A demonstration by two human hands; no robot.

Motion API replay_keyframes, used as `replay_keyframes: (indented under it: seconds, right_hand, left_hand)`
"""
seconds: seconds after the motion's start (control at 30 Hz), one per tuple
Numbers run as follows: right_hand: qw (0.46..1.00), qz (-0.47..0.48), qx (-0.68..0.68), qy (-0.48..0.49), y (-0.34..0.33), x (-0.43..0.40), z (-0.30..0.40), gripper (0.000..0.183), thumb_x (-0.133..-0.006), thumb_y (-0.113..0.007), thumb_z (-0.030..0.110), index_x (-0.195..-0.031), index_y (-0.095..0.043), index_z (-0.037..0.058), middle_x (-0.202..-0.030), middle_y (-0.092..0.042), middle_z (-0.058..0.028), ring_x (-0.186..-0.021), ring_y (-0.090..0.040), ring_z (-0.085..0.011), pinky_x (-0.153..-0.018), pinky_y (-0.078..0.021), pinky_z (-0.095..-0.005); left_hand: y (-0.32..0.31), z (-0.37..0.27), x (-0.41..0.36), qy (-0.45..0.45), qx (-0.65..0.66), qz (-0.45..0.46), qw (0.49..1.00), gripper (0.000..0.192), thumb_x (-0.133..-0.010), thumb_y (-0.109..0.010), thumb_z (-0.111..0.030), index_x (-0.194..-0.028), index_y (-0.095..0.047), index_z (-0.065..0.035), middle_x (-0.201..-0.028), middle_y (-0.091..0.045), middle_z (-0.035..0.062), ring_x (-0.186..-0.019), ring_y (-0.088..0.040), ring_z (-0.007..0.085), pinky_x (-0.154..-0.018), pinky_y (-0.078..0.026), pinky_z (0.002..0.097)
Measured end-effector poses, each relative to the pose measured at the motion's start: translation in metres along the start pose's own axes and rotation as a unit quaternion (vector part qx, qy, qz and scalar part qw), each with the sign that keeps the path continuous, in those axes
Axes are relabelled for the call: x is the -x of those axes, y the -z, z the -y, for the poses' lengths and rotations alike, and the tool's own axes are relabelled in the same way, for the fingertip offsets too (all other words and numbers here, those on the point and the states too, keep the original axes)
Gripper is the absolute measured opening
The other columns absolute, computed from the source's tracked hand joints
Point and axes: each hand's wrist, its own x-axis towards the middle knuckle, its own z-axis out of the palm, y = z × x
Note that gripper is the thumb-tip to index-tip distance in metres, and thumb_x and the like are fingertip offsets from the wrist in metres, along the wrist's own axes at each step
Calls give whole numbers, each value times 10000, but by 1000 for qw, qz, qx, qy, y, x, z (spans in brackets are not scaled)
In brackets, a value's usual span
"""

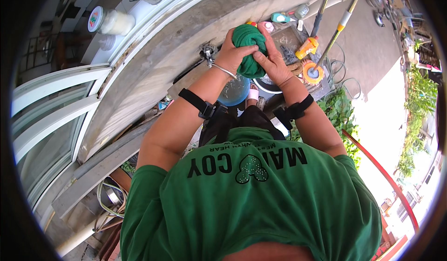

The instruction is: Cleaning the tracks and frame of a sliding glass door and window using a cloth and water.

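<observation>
A bundled green cloth (248, 51) is pressed between my two hands, above a sink area by the wall. My left hand (233, 53) grips its left side, the thumb laid across the front of it. On the other side my right hand (274, 56) clasps the cloth, its thumb close to the left one. Below the cloth is a blue basin (235, 91) with cloudy water. The rim of a white basin (267, 86) shows beneath my right wrist. Part of each basin is hidden by my hands and forearms.
An orange bottle (307, 48), a round orange brush (313, 72) on a pole and a dark scouring pad (288, 54) lie to the right. A teal bottle (280, 17) is at the back. At left, a glass jar (111, 21) stands on the windowsill (139, 20).
</observation>
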Motion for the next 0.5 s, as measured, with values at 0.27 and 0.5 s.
replay_keyframes:
  seconds: [0.27,0.5]
  right_hand:
    - [987,-88,-72,-113,-22,23,-25,987,-756,-739,330,-1447,-82,78,-1393,-340,-126,-1256,-384,-244,-1014,-344,-353]
    - [843,16,-438,-311,17,24,5,557,-763,-721,265,-1219,-460,79,-1051,-590,-85,-910,-590,-185,-696,-488,-297]
  left_hand:
    - [-27,-1,1,183,123,-82,972,451,-804,-610,-72,-1187,-374,-55,-1117,-515,113,-1020,-554,227,-841,-497,362]
    - [29,-10,12,-22,-461,216,860,913,-724,-574,-14,-1456,-43,-131,-1444,-203,212,-1305,-314,365,-1018,-361,406]
